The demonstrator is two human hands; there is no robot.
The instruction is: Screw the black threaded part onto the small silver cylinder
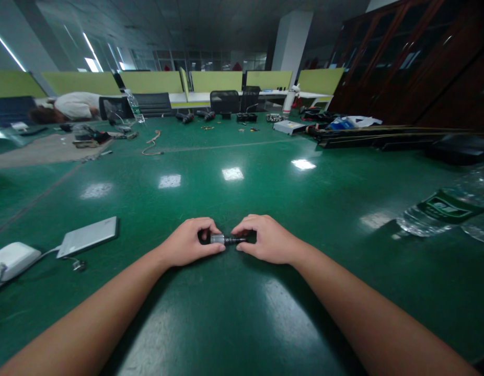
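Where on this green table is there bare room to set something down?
The table is bare beyond the left hand and right hand, up to the rope, and between the right hand and the near bottle. It's crowded along the far edge, around the flask and black bars, and at left by the silver box and white box.

Bare forearms (116, 303), bare wrists (161, 257), slender fingers (245, 225)

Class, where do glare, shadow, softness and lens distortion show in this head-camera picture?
Head view: bright reflections dot the green tabletop; head view: shadows lie beside the left forearm and right forearm; head view: the small cylindrical part shows little fine detail; head view: the labelled bottle looks stretched near the right edge.
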